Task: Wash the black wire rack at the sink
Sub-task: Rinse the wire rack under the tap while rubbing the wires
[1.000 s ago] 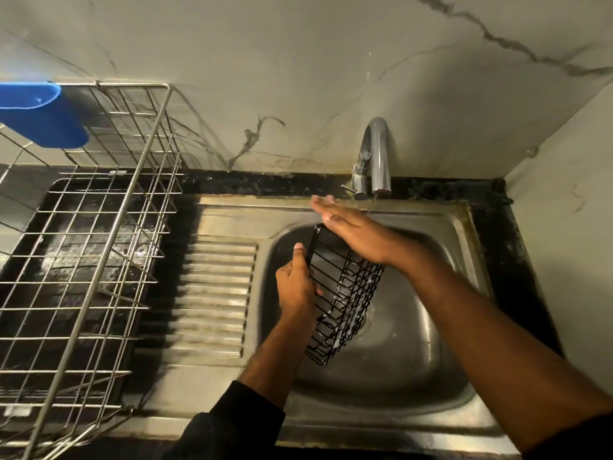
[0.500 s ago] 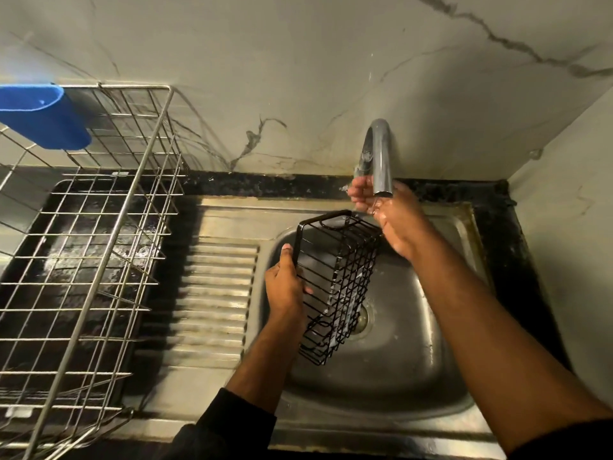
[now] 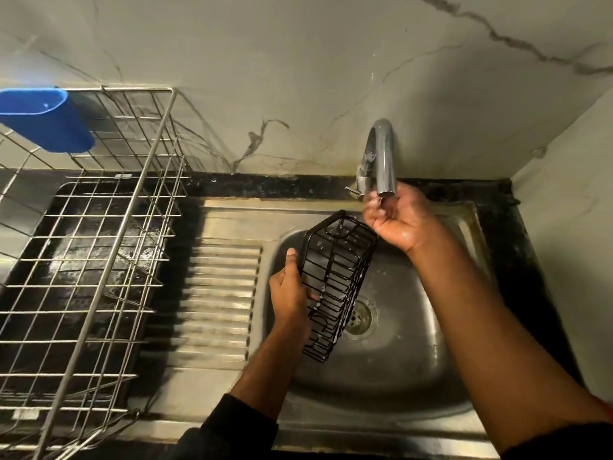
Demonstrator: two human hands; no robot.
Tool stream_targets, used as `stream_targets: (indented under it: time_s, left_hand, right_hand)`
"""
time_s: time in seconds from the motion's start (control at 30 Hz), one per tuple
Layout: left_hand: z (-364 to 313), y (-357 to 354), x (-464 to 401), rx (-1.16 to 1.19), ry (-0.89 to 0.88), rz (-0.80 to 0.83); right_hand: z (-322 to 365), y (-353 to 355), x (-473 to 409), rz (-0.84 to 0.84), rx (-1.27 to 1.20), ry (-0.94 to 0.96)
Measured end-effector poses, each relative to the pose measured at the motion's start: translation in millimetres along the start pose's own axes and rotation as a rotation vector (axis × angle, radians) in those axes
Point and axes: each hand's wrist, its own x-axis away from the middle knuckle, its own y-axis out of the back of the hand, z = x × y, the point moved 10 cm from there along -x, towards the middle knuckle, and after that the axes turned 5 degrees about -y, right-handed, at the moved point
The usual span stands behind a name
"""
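A: Rack [image 3: 335, 287] over the sink [image 3: 381, 386], head view. Black wire, tilted, its open top up toward the tap [image 3: 381, 157], its lower end down near the drain [image 3: 360, 317]. It hangs above the basin and touches nothing but the hand.

B: Who has it?

A: Left hand [image 3: 292, 293]. Fingers wrapped around the left wall, thumb up along the edge. I'd guess the slant is there so water runs the length of the wires and drips off into the basin.

B: And the right?

A: Right hand [image 3: 394, 217] is cupped palm-up under the spout, fingers curled, nothing solid in it. It looks wet. Likely catching water to throw over the rack, or rinsing itself. Can't tell which.

B: Is water running?

A: Something glints at the spout and palm. Flow itself is too blurred to call.

B: Anything else about?

A: Drainer [image 3: 99, 260], steel wire, on the counter left of the ribbed board, with a blue cup [image 3: 46, 119] hooked on its far corner. Probably where the rack goes once clean.
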Motion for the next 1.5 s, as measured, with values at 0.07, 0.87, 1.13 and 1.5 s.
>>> stream_targets:
  time_s: [0.07,0.87,1.13,1.5]
  left_hand:
    - [-3.7,-5.8,-1.1,0.012,-0.020,0.035]
    - [-12.4,-21.9,12.1,-0.012,-0.032,0.118]
    - [-18.8,-27.9,15.5,-0.051,-0.067,0.134]
    - [-17.2,-26.4,14.2,-0.054,-0.091,0.161]
  right_hand:
    - [-6.1,-7.0,7.6,0.097,0.182,-0.043]
    - [-44.5,-32.9,52.0,0.186,1.836,0.486]
    - [-51.1,-46.7,40.7,0.175,2.021,0.487]
    - [-53.5,-49.5,31.7,0.189,2.039,0.446]
